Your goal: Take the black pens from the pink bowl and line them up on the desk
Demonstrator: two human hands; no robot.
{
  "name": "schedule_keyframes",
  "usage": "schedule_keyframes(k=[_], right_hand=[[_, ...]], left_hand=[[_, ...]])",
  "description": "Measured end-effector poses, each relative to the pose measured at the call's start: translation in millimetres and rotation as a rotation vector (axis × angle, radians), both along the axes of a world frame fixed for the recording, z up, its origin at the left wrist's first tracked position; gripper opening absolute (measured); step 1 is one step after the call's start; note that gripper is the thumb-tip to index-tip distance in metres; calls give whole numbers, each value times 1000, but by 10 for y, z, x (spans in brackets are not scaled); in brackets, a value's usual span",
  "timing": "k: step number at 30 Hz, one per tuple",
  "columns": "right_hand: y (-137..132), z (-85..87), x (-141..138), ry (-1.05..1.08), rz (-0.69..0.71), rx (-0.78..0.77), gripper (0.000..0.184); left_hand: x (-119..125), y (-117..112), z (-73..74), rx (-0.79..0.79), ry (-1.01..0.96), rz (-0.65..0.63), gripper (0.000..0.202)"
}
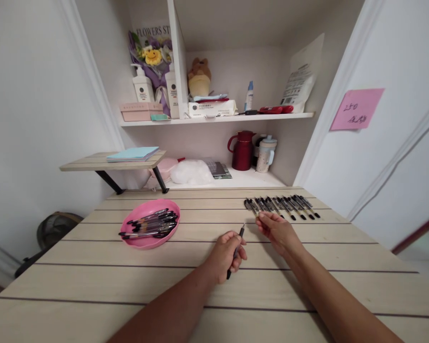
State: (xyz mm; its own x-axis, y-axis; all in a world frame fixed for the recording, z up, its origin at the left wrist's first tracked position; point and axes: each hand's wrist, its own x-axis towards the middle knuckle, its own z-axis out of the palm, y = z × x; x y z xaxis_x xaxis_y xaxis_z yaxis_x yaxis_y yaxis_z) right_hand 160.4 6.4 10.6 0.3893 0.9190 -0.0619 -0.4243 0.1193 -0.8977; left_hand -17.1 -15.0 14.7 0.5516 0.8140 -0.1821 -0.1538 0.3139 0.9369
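Note:
My left hand (229, 257) is closed round a black pen (241, 233), held tilted over the table with its thin tip pointing up and away from me. Just right of it, my right hand (277, 231) pinches the near end of another pen (253, 207) at the left end of a row of pens (286, 206). Those pens lie side by side on the wooden table (186, 286), several with black ends toward me. To the left, a pink bowl (125, 209) holds a heap of similar pens (153, 223), some poking over its rim.
A small raised shelf (82, 163) on black legs carries blue paper (133, 153) at the back left. Behind the table, a cubby holds a clear plastic bag (191, 172), a red jug (242, 151) and a speckled cup (265, 156). A pink note (357, 109) is stuck at the right.

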Motion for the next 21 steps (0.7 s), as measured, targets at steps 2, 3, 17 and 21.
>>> schedule_keyframes(k=[2, 3, 17, 21], right_hand=[[28, -53, 94, -64, -19, -9, 20], [41, -75, 129, -89, -21, -8, 20], [360, 82, 153, -1528, -145, -314, 17], [424, 110, 48, -1801, -118, -441, 24]], left_hand=[[0, 5, -9, 0, -9, -1, 19], [0, 7, -16, 2, -12, -1, 20], [5, 20, -50, -16, -18, -9, 15], [10, 20, -61, -21, -28, -10, 17]])
